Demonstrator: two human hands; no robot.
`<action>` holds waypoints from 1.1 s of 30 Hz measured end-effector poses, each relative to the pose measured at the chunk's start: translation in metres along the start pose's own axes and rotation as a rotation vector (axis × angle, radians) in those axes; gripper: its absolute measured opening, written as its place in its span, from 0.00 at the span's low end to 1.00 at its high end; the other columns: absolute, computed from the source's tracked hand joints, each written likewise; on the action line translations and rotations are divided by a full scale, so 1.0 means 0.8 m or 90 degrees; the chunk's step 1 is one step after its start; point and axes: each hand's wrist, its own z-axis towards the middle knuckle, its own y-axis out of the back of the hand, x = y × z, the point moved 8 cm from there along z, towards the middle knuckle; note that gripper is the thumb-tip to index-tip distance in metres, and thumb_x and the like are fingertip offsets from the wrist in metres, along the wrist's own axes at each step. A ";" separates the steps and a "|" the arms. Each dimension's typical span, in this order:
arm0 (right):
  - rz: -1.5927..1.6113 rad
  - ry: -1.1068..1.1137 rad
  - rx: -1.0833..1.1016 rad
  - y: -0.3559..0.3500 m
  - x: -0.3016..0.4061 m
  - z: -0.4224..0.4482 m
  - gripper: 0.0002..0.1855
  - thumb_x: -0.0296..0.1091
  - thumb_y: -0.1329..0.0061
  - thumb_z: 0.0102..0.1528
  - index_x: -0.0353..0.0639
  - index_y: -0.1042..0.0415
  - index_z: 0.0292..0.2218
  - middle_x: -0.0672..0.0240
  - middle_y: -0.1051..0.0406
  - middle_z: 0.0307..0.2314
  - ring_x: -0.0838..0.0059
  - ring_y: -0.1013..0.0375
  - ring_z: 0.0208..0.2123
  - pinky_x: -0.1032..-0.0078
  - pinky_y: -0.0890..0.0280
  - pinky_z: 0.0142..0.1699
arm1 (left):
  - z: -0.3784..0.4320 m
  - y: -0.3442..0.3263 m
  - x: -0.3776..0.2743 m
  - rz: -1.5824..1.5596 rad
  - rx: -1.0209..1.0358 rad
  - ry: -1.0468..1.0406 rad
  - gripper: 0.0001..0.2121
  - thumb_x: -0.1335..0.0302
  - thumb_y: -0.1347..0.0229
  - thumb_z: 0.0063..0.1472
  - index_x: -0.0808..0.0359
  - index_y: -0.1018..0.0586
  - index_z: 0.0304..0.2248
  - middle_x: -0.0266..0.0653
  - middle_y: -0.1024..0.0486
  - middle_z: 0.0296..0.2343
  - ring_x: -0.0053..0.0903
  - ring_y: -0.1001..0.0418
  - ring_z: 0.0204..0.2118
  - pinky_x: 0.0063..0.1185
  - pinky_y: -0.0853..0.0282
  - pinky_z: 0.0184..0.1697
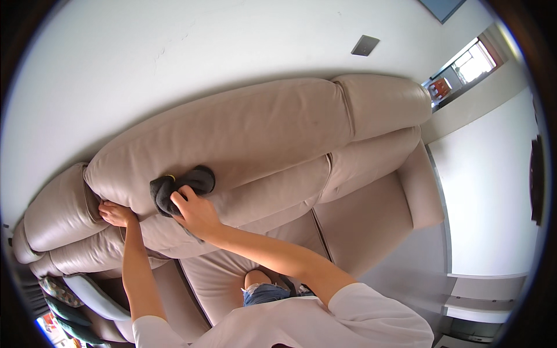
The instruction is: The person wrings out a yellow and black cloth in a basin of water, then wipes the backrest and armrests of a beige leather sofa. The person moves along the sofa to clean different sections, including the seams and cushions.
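Observation:
My right hand (198, 215) grips a bunched dark grey cloth (163, 195) with a bit of yellow edging. The cloth lies against the headrest section of a beige leather sofa (270, 126), near its lower edge. To the left, my left hand (116, 213) rests at the seam between two headrest cushions, with no object seen in it. Its fingertips are partly hidden by the seam. One of my knees (256, 277) is over the seat cushion, below denim shorts.
A white wall (243, 48) with a dark wall plate (365, 45) rises behind the sofa. Several throw pillows (93, 296) lie on the seat at lower left. Beyond the sofa's right armrest (420, 187) are grey floor (400, 261) and a white low cabinet (483, 313).

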 end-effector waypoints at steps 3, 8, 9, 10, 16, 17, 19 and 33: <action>-0.052 0.154 -0.161 0.067 0.050 0.013 0.30 0.25 0.44 0.46 0.58 0.31 0.51 0.61 0.36 0.39 0.59 0.27 0.35 0.62 0.29 0.33 | 0.001 0.005 -0.004 -0.002 0.009 0.000 0.13 0.66 0.59 0.68 0.65 0.27 0.38 0.51 0.26 0.33 0.47 0.28 0.35 0.39 0.32 0.40; -0.349 0.378 -0.079 0.116 -0.016 -0.002 0.20 0.35 0.49 0.52 0.70 0.26 0.47 0.69 0.32 0.38 0.65 0.29 0.32 0.71 0.31 0.33 | -0.007 -0.001 -0.014 -0.025 0.046 0.016 0.15 0.64 0.62 0.69 0.66 0.27 0.39 0.52 0.26 0.34 0.47 0.28 0.38 0.39 0.32 0.43; -0.388 0.356 -0.024 0.144 -0.042 -0.007 0.19 0.36 0.49 0.53 0.69 0.26 0.46 0.70 0.31 0.38 0.65 0.29 0.33 0.70 0.31 0.33 | -0.005 0.000 -0.011 -0.025 0.037 -0.018 0.16 0.63 0.63 0.70 0.66 0.27 0.39 0.52 0.26 0.35 0.47 0.28 0.39 0.40 0.33 0.44; -0.423 0.334 0.033 0.179 -0.073 -0.013 0.17 0.37 0.48 0.53 0.69 0.25 0.45 0.70 0.31 0.38 0.65 0.28 0.33 0.69 0.32 0.33 | -0.002 0.006 -0.004 -0.039 0.043 -0.002 0.16 0.63 0.63 0.70 0.66 0.27 0.40 0.52 0.26 0.35 0.47 0.28 0.39 0.39 0.33 0.44; -0.570 -0.211 -0.278 0.495 -0.307 -0.135 0.18 0.27 0.53 0.56 0.58 0.29 0.48 0.61 0.31 0.45 0.52 0.30 0.46 0.61 0.33 0.49 | -0.002 0.002 -0.004 -0.034 0.041 0.007 0.16 0.64 0.62 0.69 0.66 0.27 0.41 0.51 0.26 0.36 0.45 0.28 0.39 0.39 0.33 0.43; -0.505 -0.261 -0.319 0.513 -0.303 -0.144 0.20 0.27 0.52 0.56 0.56 0.31 0.50 0.60 0.31 0.46 0.51 0.30 0.46 0.61 0.34 0.50 | 0.000 -0.004 0.007 -0.016 0.037 0.014 0.16 0.64 0.62 0.69 0.66 0.27 0.41 0.51 0.26 0.35 0.45 0.28 0.38 0.39 0.33 0.43; -0.342 -0.308 -0.442 0.545 -0.322 -0.163 0.23 0.29 0.50 0.57 0.51 0.35 0.54 0.58 0.31 0.48 0.52 0.30 0.47 0.62 0.35 0.52 | 0.000 -0.008 0.007 -0.001 0.017 -0.033 0.16 0.64 0.62 0.69 0.66 0.27 0.40 0.51 0.26 0.35 0.45 0.28 0.38 0.38 0.33 0.43; 0.208 -0.365 -0.414 0.141 -0.172 -0.080 0.30 0.40 0.53 0.60 0.31 0.46 0.56 0.40 0.37 0.50 0.45 0.38 0.55 0.61 0.45 0.60 | -0.007 -0.004 -0.013 0.018 0.007 -0.028 0.15 0.64 0.61 0.69 0.66 0.26 0.39 0.49 0.26 0.33 0.45 0.28 0.37 0.38 0.32 0.42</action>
